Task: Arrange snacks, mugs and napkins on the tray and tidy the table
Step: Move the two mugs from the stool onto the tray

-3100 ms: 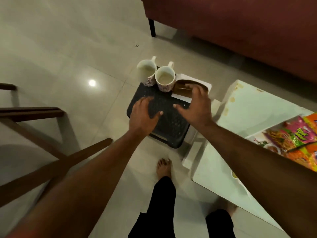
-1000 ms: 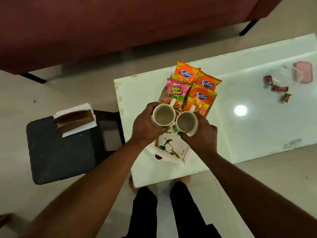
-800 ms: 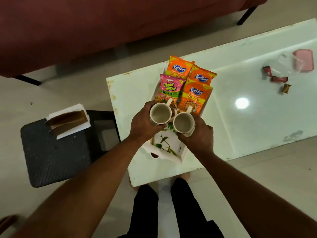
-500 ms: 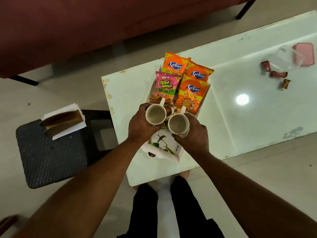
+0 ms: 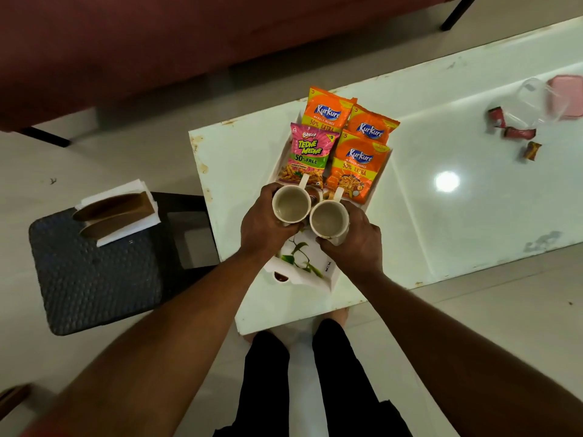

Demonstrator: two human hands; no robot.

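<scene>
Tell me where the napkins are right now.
Head view, left side: the napkins lie on the far corner of the dark stool, left of the white table, away from the tray.

Tray [image 5: 310, 277] centre beneath 2 mugs [image 5: 291, 205]; pink object [image 5: 566, 96] blurred, cropped.
</scene>
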